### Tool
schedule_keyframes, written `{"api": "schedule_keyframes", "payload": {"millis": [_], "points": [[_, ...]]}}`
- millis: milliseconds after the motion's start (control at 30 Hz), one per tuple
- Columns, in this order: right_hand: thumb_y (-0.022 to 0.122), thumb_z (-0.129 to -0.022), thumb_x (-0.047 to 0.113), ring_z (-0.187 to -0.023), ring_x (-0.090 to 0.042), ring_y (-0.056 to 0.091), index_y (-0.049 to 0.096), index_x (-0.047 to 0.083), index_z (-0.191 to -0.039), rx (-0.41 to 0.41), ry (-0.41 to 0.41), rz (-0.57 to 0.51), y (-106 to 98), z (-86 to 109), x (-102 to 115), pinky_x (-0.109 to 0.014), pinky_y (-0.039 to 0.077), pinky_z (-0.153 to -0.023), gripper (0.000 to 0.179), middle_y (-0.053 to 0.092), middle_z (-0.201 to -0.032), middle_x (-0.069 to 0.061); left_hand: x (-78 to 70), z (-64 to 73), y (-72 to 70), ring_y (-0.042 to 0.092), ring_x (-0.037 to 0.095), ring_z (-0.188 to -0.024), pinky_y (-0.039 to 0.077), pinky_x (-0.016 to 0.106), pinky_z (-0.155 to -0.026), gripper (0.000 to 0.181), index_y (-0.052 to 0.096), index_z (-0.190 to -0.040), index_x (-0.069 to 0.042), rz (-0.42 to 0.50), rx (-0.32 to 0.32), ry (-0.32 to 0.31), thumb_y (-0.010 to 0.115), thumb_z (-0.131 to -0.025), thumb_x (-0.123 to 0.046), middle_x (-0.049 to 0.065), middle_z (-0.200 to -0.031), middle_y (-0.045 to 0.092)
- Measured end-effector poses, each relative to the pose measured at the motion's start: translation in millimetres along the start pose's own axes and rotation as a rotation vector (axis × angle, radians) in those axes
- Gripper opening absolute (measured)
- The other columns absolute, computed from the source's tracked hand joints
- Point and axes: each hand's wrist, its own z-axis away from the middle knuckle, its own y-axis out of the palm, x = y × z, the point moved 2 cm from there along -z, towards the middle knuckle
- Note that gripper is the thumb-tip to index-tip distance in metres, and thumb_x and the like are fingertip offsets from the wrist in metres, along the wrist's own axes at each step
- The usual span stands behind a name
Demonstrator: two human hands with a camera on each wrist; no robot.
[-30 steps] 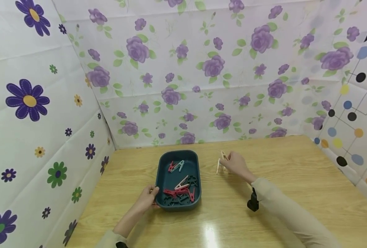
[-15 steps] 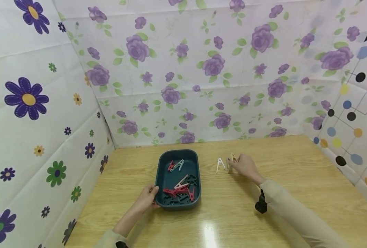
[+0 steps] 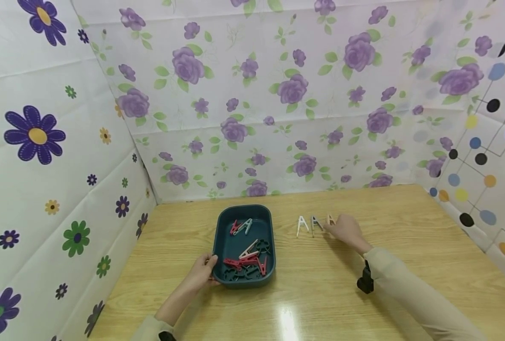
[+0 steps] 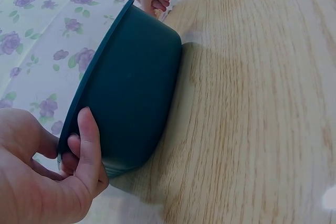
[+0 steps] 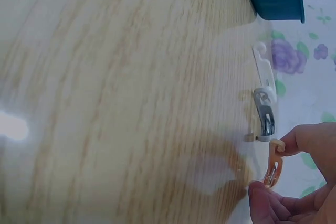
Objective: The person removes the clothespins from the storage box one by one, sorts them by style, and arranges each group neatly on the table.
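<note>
My left hand (image 3: 201, 272) grips the near-left corner of a dark teal plastic basin (image 4: 131, 72), its thumb at the rim and its fingers against the outer wall. Over to the right, my right hand (image 3: 346, 231) pinches a beige clothespin (image 5: 273, 163) between thumb and fingertips, at the table surface. Left of it a grey clothespin (image 3: 315, 223) and a white clothespin (image 3: 302, 226) are set side by side, apart from each other. Inside the basin lie a light blue clothespin (image 3: 243, 227), several red clothespins (image 3: 262, 266), a pale pink clothespin (image 3: 248, 250) and dark green clips (image 3: 263, 246).
The wooden table (image 3: 312, 303) carries the basin and the row of clothespins. A flowered cloth wall (image 3: 252, 118) rises behind its far edge. Patterned cloth stands along the left and right sides too.
My right hand has moved to the right with the beige clothespin, away from the white one. The grey clothespin has come into full view between them. My left hand stays on the basin.
</note>
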Motion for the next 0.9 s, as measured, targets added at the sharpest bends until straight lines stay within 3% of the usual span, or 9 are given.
{"api": "schedule_keyframes", "payload": {"millis": [600, 900], "points": [[0.062, -0.085, 0.029, -0.040, -0.009, 0.024, 0.041, 0.016, -0.053, 0.013, 0.056, 0.074, 3.2, -6.1, -3.1, -0.021, 0.019, -0.037, 0.040, 0.033, -0.044, 0.006, 3.2, -0.3, -0.3, 0.053, 0.020, -0.075, 0.054, 0.032, -0.064, 0.038, 0.044, -0.125, 0.009, -0.006, 0.015, 0.015, 0.035, -0.107, -0.023, 0.023, -0.115, 0.050], [0.063, -0.083, 0.030, -0.040, -0.009, 0.027, 0.039, 0.016, -0.053, -0.005, 0.074, 0.115, 7.4, -7.2, 2.1, -0.022, 0.020, -0.036, 0.040, 0.032, -0.045, 0.006, 1.6, 1.7, -0.4, 0.052, 0.019, -0.074, 0.054, 0.032, -0.063, 0.037, 0.043, -0.126, 0.008, 0.013, 0.015, 0.021, 0.035, -0.106, -0.022, 0.021, -0.110, 0.050]]}}
